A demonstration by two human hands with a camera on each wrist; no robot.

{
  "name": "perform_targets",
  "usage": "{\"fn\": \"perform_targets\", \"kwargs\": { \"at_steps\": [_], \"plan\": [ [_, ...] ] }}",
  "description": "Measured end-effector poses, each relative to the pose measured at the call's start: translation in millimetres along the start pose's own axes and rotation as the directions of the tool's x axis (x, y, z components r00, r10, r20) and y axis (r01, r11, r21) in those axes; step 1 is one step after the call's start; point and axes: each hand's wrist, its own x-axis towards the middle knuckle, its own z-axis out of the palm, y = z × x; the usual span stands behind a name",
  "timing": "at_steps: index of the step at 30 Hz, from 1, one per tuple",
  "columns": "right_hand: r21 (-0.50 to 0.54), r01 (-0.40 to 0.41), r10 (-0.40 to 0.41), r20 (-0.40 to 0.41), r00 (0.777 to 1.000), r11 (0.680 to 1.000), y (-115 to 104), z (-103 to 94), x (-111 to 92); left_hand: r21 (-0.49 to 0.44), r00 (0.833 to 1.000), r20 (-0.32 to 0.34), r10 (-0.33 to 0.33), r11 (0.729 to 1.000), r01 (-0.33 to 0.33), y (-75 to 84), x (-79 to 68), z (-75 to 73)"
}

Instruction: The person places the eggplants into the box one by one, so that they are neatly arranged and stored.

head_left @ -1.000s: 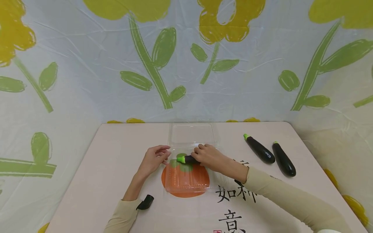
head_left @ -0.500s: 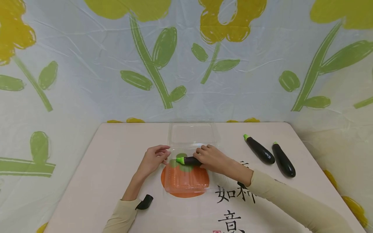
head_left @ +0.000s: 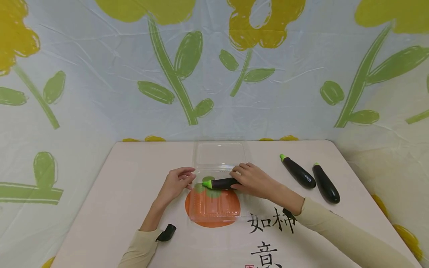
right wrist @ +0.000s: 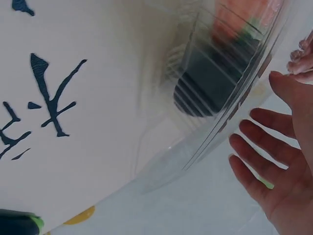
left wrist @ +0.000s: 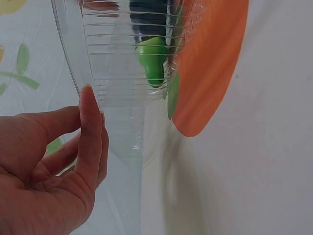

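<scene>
A dark eggplant (head_left: 221,184) with a bright green stem end lies crosswise in the back part of a clear plastic container (head_left: 218,216), stem to the left. The container's clear lid (head_left: 220,153) is folded back behind it. My left hand (head_left: 175,184) pinches the container's left rim between thumb and fingertips. At the eggplant's blunt end is my right hand (head_left: 253,179); in the right wrist view its fingers are spread and loosely bent beside the container wall, holding nothing. The blunt end shows through that wall as a dark rounded shape.
Two more eggplants, one nearer (head_left: 298,172) and one farther right (head_left: 326,183), lie at the table's right. Under the container a printed orange persimmon (head_left: 214,224) shows on the pale table (head_left: 140,160), with black characters beside it. Flower-printed cloth (head_left: 127,56) surrounds the table.
My right hand has let go of the eggplant and drawn back to the right, uncovering more of its dark body. The left hand stays at the rim.
</scene>
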Motion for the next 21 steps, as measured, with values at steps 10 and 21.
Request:
{"fn": "perform_targets", "kwargs": {
  "at_steps": [10,21],
  "plan": [
    [0.026,-0.055,0.057,-0.095,0.994,0.998,17,0.0,-20,-0.007,1.000,0.004,0.001,1.000,-0.001,0.1,0.5,-0.1],
    [0.138,-0.196,0.209,-0.088,0.974,0.971,32,-1.4,-48,0.001,1.000,0.006,0.007,1.000,-0.007,0.3,-0.1,-0.4]
  ]
}}
